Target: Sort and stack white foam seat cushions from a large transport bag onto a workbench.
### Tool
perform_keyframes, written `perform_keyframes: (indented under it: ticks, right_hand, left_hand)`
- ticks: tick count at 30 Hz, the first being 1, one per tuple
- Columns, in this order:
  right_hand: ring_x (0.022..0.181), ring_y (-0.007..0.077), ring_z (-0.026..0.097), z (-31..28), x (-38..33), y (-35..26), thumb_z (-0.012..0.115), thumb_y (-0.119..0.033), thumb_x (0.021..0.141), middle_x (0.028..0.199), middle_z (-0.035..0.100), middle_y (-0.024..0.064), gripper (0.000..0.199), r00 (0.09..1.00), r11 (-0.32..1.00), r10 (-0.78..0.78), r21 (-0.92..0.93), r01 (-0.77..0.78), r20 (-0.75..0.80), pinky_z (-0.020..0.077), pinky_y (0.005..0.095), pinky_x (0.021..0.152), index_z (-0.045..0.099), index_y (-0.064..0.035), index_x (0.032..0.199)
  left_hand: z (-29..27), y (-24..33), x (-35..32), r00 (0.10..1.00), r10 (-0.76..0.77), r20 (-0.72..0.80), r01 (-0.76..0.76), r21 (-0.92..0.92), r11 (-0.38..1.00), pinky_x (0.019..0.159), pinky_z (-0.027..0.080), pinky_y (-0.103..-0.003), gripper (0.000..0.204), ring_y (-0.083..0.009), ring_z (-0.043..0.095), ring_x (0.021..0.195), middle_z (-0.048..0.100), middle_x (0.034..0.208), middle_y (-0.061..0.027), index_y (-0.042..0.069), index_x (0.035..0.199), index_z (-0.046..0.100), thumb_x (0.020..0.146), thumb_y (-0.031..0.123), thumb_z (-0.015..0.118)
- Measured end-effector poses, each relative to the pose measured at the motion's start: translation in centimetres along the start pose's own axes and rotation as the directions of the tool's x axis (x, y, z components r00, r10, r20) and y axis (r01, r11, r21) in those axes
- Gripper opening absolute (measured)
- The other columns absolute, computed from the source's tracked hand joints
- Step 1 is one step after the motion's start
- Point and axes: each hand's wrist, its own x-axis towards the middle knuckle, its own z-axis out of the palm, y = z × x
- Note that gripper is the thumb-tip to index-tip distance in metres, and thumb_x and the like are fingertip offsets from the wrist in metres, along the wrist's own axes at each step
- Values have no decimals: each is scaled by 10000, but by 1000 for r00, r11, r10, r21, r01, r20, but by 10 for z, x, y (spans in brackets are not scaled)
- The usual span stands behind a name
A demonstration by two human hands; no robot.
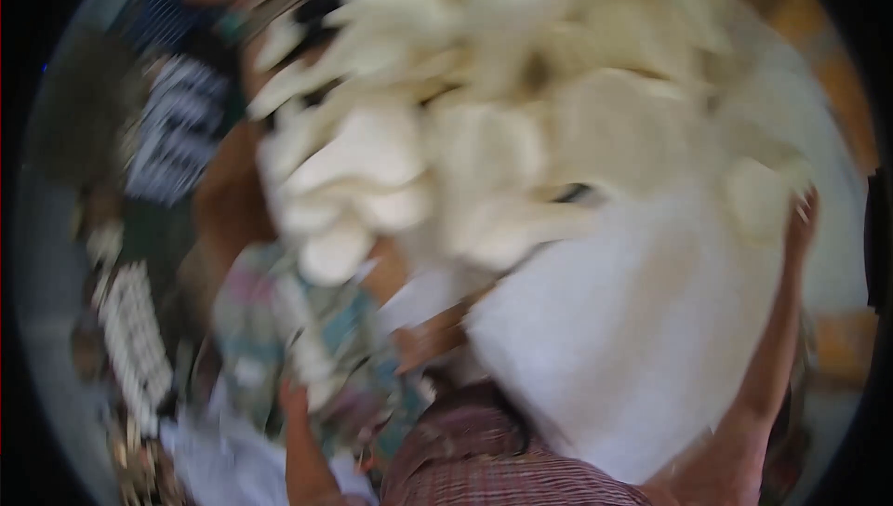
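The picture is smeared by motion. A large heap of cream-coloured, flat, rounded pads [623,129] fills the upper middle. At the right, my right hand [802,213] is stretched far out, its fingers closed at the edge of a single cream pad [758,199]. My left hand [296,401] is low at the left, against the lower end of a long pale piece [314,352]. That piece lies over patterned cloth [251,329]. Blur hides whether the left fingers grip it.
A broad white sheet-like surface [614,329] lies in front of the heap. Bundled black-and-white material [177,125] and a stack of white pieces [137,348] stand at the left. Another person [172,8] is at the far upper left. Orange-brown boxes [842,343] are at the right edge.
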Motion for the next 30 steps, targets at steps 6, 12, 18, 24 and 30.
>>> perform_keyframes:
  ticks: [6,12,18,24,30]
  right_hand:
    - [887,140,595,119,-316,-188,540,66,839,1006,643,87,260,826,955,-281,60,290,489,476,244,771,614,-9,1076]
    - [811,177,614,245,-566,-404,616,-43,833,941,628,103,201,89,874,-400,409,-262,912,492,284,694,597,-12,1031]
    - [925,341,589,429,-753,-421,668,-167,758,1086,558,225,590,92,973,-186,196,-124,978,479,370,836,430,54,1250]
    - [1056,393,541,521,-842,-455,656,-159,742,1128,534,269,459,199,964,266,-261,-51,943,445,409,910,475,52,1108]
    - [1000,393,558,488,-825,-457,607,-123,763,1037,587,248,383,176,995,-42,58,-85,984,459,411,869,509,-5,1115]
  left_hand:
    - [111,91,25,999,-45,-15,46,118,992,875,459,-361,347,-285,606,985,643,1042,-151,35,1082,616,767,180,600]
    - [124,35,74,925,-170,340,204,-67,977,838,462,-359,217,-301,601,938,649,956,-136,73,977,654,787,128,565]
    - [54,-19,106,991,23,134,-54,234,971,1009,358,-399,588,-371,419,1201,430,1298,-211,100,1291,455,725,102,616]
    - [-93,-70,160,954,94,-284,-70,95,993,1046,308,-394,692,-359,377,1244,391,1340,-201,78,1352,373,724,94,663]
    - [-70,-58,181,974,18,-227,-26,-33,999,1069,274,-369,737,-331,360,1275,363,1382,-191,73,1395,304,741,69,643]
